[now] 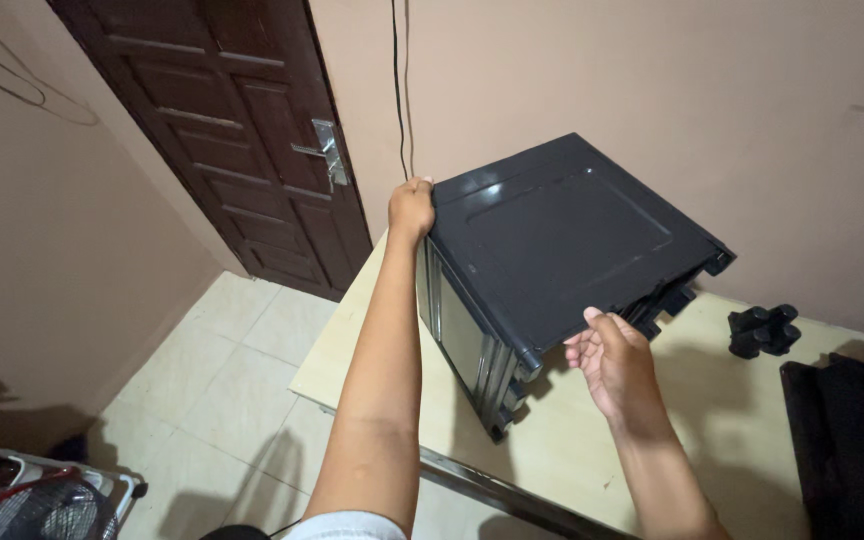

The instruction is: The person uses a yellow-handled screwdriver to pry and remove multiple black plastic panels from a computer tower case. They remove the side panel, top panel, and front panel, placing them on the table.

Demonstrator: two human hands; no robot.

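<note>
Seen from above, we hold a black box-shaped appliance point(552, 250) tilted over a pale table point(592, 450), its flat dark panel facing up and its glassy front face turned toward us. Our left hand point(411, 208) sits at about ten o'clock from the appliance's middle, fingers curled over the far left corner and pressed onto its edge. Our right hand point(617, 365) is at about five o'clock, palm up under the near right edge, thumb on the rim, fingers loosely spread beneath; we cannot tell how firmly they bear on the underside. The appliance appears to rest on its lower front corner on the table, while the far end rides higher, near the beige wall point(652, 80). At three o'clock from it, well apart, a small black knobbed part point(764, 330) lies on the table, and dark gear point(852, 450) fills the table's right end. A brown panelled door point(242, 140) with a metal handle stands at about ten o'clock, and tiled floor point(222, 390) shows to the left below the table edge. In our judgement, handling the load well means keeping both hands on opposite corners, as now, so the weight stays balanced; the right palm should carry from beneath while the left steadies. The smooth casing may slip, so slow turning over the table is the safer way.
</note>
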